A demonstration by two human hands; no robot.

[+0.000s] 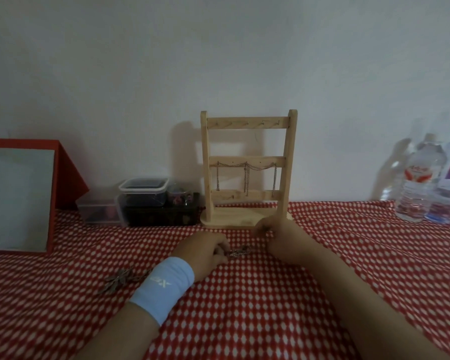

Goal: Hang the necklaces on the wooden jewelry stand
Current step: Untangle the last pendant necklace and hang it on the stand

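The wooden jewelry stand (247,167) stood at the table's (244,307) far edge, with chains (246,178) hanging from its middle bar. Containers (143,196) sat to its left, a frame (18,198) farther left, and bottles (418,183) far right. Before the stand, a necklace (238,252) ran between the left hand (208,249) and right hand (273,229). A second necklace (120,279) lay nearer, to the left.
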